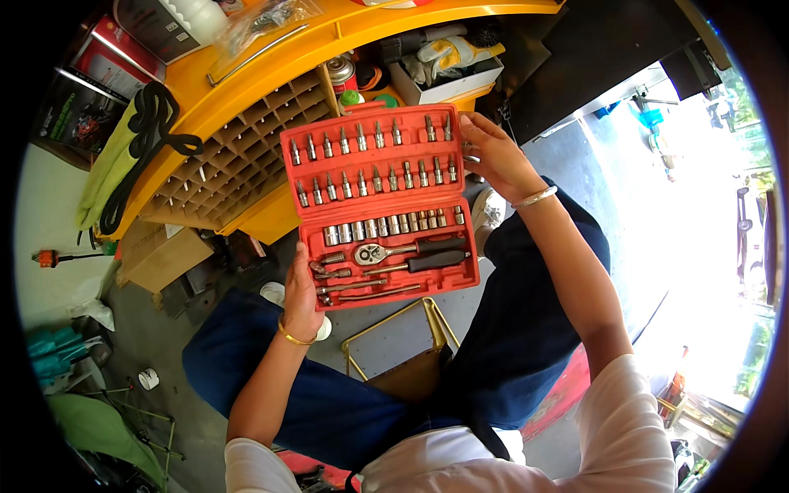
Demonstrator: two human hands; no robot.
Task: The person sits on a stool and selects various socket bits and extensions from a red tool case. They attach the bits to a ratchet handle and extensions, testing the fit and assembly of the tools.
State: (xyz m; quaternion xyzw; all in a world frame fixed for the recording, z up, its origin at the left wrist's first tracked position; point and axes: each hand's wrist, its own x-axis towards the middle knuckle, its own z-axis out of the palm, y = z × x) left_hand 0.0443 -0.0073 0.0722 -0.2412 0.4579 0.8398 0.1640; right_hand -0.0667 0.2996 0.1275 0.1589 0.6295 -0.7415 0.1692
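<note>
An opened red socket-set case (378, 207) is held up in front of me, above my knees. My left hand (302, 289) grips the left edge of its lower half. The upper half's right edge is in my right hand (496, 158), with a small shiny metal piece (472, 158) by the fingers that I cannot make out. Two rows of bit sockets (362, 140) fill the upper half, with a wider gap toward the right of the top row. Below lie a row of short sockets (370, 229), a ratchet (370, 254), a black-handled driver (436, 261) and several bars.
Behind the case, a yellow bench (271, 70) has a cardboard divider grid (238, 152) beneath it. A white box (444, 89) with gloves stands beyond the lid. A cardboard box (168, 255) sits at left, and a gold-framed stool (394, 329) is between my legs.
</note>
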